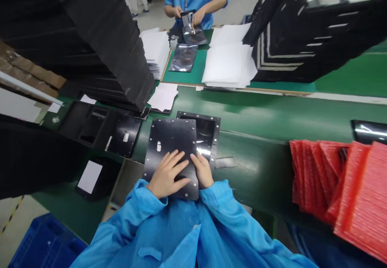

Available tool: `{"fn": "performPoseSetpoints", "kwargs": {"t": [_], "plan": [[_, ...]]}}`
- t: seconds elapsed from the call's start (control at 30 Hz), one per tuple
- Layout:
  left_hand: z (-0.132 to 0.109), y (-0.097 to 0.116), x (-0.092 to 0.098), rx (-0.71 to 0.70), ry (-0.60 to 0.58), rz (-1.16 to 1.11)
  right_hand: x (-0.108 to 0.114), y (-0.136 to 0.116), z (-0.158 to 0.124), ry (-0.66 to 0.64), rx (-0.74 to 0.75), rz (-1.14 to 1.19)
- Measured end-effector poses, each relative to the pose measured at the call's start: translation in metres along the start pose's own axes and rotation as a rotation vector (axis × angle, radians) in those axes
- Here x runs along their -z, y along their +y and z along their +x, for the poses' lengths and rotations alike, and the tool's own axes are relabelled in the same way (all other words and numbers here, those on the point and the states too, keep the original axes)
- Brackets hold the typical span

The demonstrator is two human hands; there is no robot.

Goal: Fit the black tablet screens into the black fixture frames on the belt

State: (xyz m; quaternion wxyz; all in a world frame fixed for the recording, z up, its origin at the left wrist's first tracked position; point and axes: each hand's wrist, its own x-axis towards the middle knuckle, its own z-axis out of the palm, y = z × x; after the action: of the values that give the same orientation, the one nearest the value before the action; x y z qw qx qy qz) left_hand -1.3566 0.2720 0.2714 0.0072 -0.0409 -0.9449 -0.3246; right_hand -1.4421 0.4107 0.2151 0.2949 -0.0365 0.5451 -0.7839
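Observation:
A black rectangular panel with round fastener spots along its edges and a small white label lies in front of my body. My left hand rests flat on its face with the fingers spread. At the panel's right edge, my right hand grips it, thumb on top and the other fingers hidden beneath. Partly under this panel lies a second black panel with a shiny middle and a dotted rim. A small grey strip lies to the right of my right hand.
Tall stacks of black trays stand at left and back right. Red bubble bags fill the right side. Another black panel lies at left. Across the green table, a co-worker handles a dark film bag beside white sheets.

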Motion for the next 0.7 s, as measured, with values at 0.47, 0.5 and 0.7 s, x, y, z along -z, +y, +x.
{"fn": "performPoseSetpoints", "kwargs": {"t": [0.47,0.5,0.7], "plan": [[0.049,-0.007,-0.049,0.008,-0.112,0.188,0.063,-0.035,-0.001,0.416,0.020,-0.040],[0.048,-0.009,-0.051,-0.011,-0.119,0.174,0.070,-0.040,-0.008,0.517,0.056,-0.052],[0.048,-0.119,0.018,0.273,0.043,0.120,0.088,-0.067,-0.043,0.922,0.415,-0.166]]}}
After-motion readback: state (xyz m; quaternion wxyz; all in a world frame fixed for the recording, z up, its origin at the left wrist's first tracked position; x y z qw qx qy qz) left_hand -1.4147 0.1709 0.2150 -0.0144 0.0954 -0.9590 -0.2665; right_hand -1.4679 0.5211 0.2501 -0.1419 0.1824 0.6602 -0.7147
